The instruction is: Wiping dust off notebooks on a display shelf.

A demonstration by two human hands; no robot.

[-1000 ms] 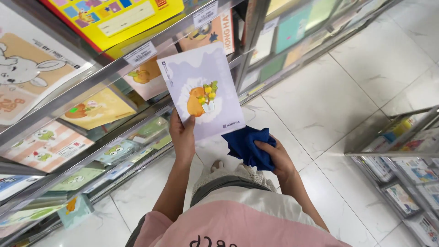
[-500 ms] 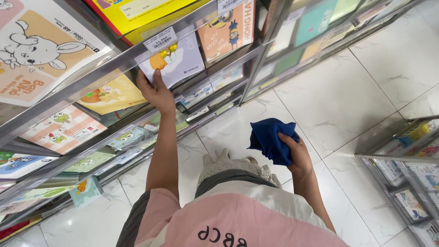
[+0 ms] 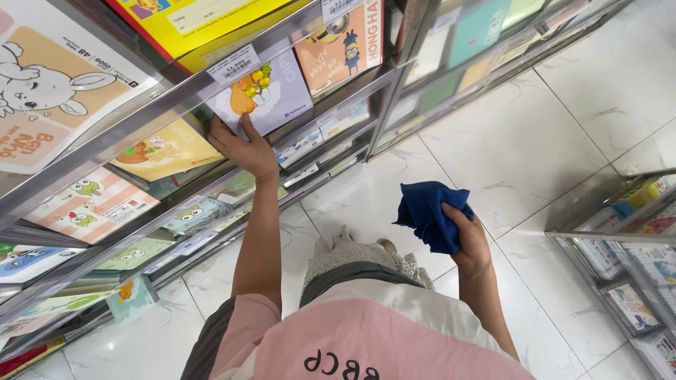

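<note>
My left hand (image 3: 243, 148) reaches up to a metal shelf rack (image 3: 141, 116) and grips the lower edge of a pale lilac notebook (image 3: 271, 98) with an orange animal on its cover. The notebook stands on the shelf behind the rail. My right hand (image 3: 468, 236) hangs lower at my side, closed around a bunched dark blue cloth (image 3: 429, 211). Below, my pink and white shirt fills the bottom of the view.
The rack holds several more notebooks: a rabbit cover (image 3: 49, 91) at left, a yellow one (image 3: 165, 148), frog covers (image 3: 88, 200), a cartoon-figure cover (image 3: 345, 46). A second display rack (image 3: 627, 239) stands at right. White marble floor tiles (image 3: 542, 134) lie between them.
My left hand lifted the lilac notebook from in front of me up onto the shelf, where it now stands. My right hand with the blue cloth stayed near my side.
</note>
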